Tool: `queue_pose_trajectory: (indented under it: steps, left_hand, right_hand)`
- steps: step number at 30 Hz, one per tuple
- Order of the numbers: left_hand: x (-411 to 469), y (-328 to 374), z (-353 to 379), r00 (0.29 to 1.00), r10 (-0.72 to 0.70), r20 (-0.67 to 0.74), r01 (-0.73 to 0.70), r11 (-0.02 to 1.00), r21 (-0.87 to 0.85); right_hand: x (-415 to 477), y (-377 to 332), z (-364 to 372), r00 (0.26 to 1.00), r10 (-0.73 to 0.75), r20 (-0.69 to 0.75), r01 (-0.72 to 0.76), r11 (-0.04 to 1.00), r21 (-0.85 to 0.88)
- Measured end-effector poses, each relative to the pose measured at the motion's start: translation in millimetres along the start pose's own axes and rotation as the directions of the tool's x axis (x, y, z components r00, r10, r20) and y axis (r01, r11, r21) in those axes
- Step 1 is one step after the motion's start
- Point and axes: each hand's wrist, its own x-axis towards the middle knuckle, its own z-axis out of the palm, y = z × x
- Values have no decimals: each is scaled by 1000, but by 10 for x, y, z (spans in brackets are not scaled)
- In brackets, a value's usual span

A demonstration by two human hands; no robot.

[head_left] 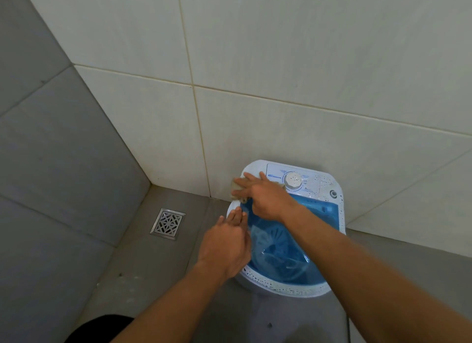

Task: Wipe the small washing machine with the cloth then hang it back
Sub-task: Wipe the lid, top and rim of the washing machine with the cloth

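My right grip point(265, 199) lies flat on the cloth point(237, 189), fingers straight and spread. It presses the cloth down and does not clamp it. The cloth is bunched at the washer's point(288, 290) back-left corner, against the wall, and pokes out past my fingertips to the left. My left grip point(224, 245) is also apart, its straight fingers touching the left rim just nearer to me than the cloth, and I judge it is steadying the tub.

The washer's long axis runs from the wall toward me. From the cloth, the panel with the dial point(293, 180) lies to the right along the wall. The left rim runs straight back toward my body, under my left grip. The near rim and the right of the panel show dark specks, but I cannot tell if they are drops or dirt, so I judge most of the wiping is still to do.

The right grip already has the cloth, so a sweep right along the panel looks like the freest path. I see no hook or rail for hanging.
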Motion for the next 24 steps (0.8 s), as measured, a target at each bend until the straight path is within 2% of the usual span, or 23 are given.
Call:
queue_pose_trajectory:
  steps: [2,5,10,14,16,21,24]
  left_hand:
    - [0,11,-9,1000,1,-4,0,1000,3]
    - [-1,10,-19,1000,-7,-11,7,1000,-6]
    - [2,3,32,1000,-6,2,6,1000,-20]
    - [-7,8,84,1000,6,-2,-6,1000,-23]
    - [-15,17,128,1000,2,-17,-2,1000,-16]
    - [-15,16,224,997,-11,-78,9,999,-32]
    - [-13,16,200,998,-5,-64,3,1000,-25]
  right_hand:
    - [-116,42,19,1000,-17,15,16,999,41]
    - [-353,71,150,998,23,-63,-20,998,56]
    - [-929,51,480,960,188,-207,-171,981,97]
    - [-1003,-14,490,892,321,-319,-299,947,117]
    - [-881,-71,514,897,309,-317,-298,951,82]
    - [-322,-106,416,960,135,-247,-130,991,35]
    - [-21,-16,256,977,106,-185,-114,993,-30]
